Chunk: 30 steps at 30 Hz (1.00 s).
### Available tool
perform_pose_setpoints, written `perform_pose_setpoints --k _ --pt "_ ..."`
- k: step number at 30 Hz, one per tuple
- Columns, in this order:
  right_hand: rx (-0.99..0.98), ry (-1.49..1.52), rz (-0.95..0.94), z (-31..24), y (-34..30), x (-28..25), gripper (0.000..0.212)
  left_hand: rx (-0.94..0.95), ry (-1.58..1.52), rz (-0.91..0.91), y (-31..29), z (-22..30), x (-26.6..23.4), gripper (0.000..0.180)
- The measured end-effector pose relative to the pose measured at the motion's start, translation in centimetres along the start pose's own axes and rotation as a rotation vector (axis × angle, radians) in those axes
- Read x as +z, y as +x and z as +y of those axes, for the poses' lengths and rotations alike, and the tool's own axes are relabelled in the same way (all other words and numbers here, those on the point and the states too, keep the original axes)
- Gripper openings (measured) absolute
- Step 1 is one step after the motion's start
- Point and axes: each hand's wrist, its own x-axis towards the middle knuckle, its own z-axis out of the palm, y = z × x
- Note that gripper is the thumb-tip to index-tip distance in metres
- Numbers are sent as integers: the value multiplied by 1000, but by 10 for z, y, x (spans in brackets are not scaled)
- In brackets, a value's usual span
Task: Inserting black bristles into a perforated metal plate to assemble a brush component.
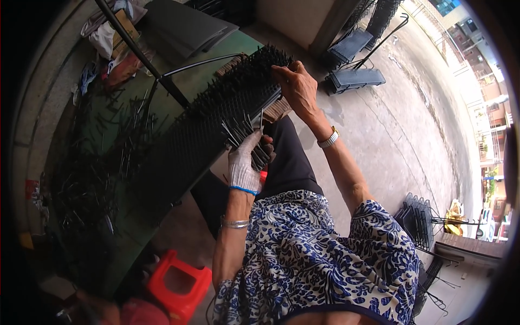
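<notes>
A long black perforated panel (187,142) lies slantwise in front of me, with a dense row of black prongs (238,76) standing up from its far part. My left hand (246,162), in a white knit glove with a blue cuff, is closed round a bundle of thin black strips (238,130) just beside the panel's near edge. Bare and pinched, my right hand (298,89) is at the right end of the prongs. Whatever lies between its fingertips is too small or hidden to make out.
Under the panel is a green table (238,43), strewn on its left with loose black strips (103,157). A black metal rod (127,40) rises over it. Grey sheets (181,27) lie at the back. A red stool (181,287) stands lower left; black racks (355,79) rest on the floor.
</notes>
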Motion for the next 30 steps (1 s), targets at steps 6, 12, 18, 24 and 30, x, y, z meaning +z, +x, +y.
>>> perform_pose_setpoints --k 6,12,18,24,30 --pt "-78 31 80 -17 -13 -12 26 -27 2 -18 3 -5 -7 12" --pt "243 831 -586 -35 -45 -46 23 -36 71 26 -1 -2 -3 14" --pt "245 628 -13 -32 -35 -47 11 -95 -126 -49 4 2 -7 20" --pt "81 404 244 -1 -14 -26 5 -80 -127 35 10 -7 -19 19" --pt "20 335 193 4 -18 -4 6 -87 -160 19 11 -8 -25 14"
